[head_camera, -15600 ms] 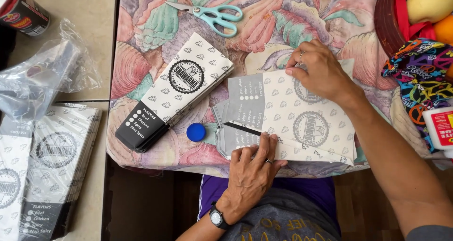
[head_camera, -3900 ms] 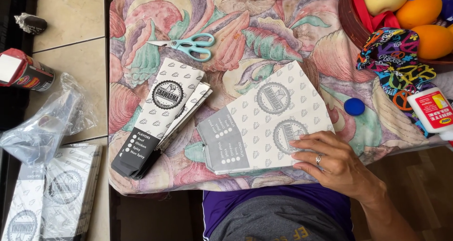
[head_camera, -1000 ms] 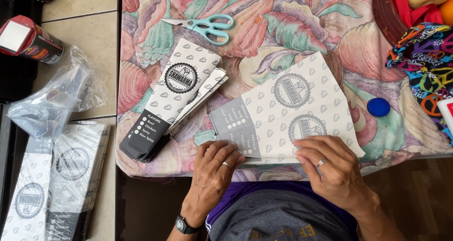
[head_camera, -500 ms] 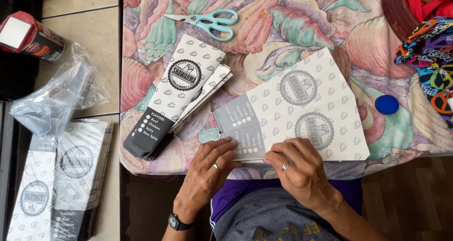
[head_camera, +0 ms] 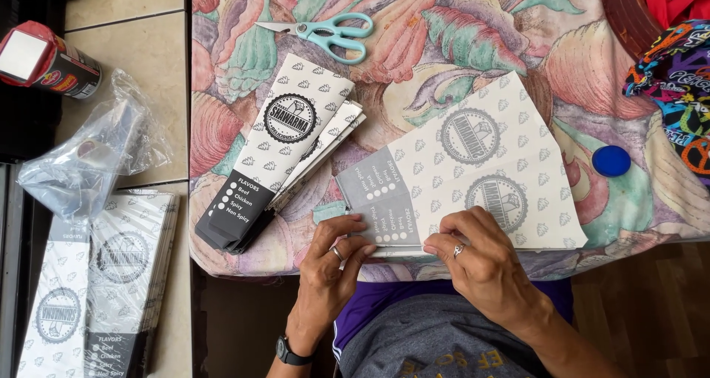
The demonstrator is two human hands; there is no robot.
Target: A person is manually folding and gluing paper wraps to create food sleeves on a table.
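A flat white patterned paper sleeve (head_camera: pixel 473 171) with round logos and a grey end lies on the flowered tablecloth (head_camera: pixel 458 45). My left hand (head_camera: pixel 333 263) pinches its near grey corner at the table's front edge. My right hand (head_camera: pixel 484 263) presses fingertips on the near edge beside it. A stack of folded sleeves (head_camera: pixel 277 152) with black ends lies to the left.
Teal scissors (head_camera: pixel 325 34) lie at the far side of the cloth. A blue bottle cap (head_camera: pixel 611 160) sits right of the sleeve. On the tiled surface at left are a crumpled clear plastic bag (head_camera: pixel 89 163), a stack of flat sleeves (head_camera: pixel 89 289) and a red-capped can (head_camera: pixel 48 60).
My left hand came up to the sleeve's near grey corner. My right hand slid left along the near edge toward it. The sleeve stays in place.
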